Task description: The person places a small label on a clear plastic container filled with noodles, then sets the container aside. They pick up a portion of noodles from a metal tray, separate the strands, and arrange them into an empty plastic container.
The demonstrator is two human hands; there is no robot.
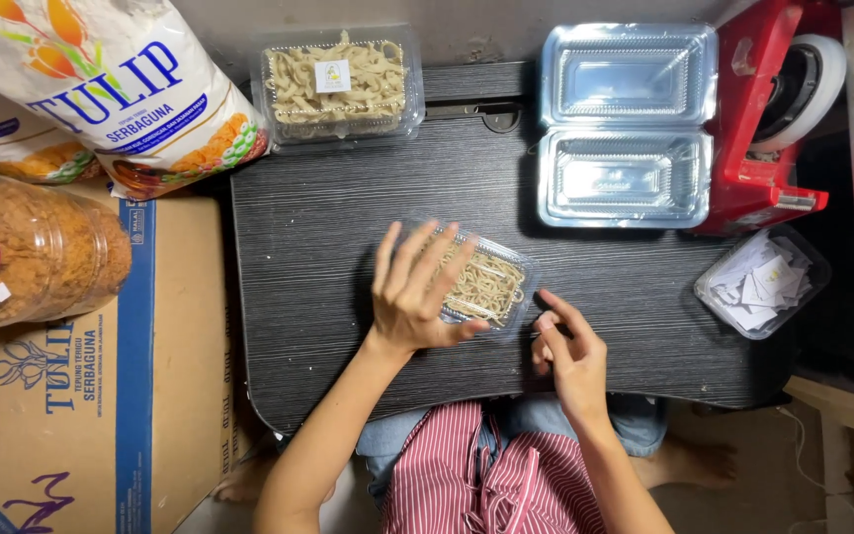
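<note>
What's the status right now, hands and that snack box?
Left hand flat on closed snack box, pressing lid. Right hand at its right edge. Open empty container behind, apart; nothing in the way.

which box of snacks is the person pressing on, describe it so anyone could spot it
On the dark wood-grain table, look near the front edge, just above the person's lap. The left hand lies flat on a small clear plastic box of pale strips, with the right hand at its corner. Unlike the labelled full box at the back, it has no sticker.
</note>
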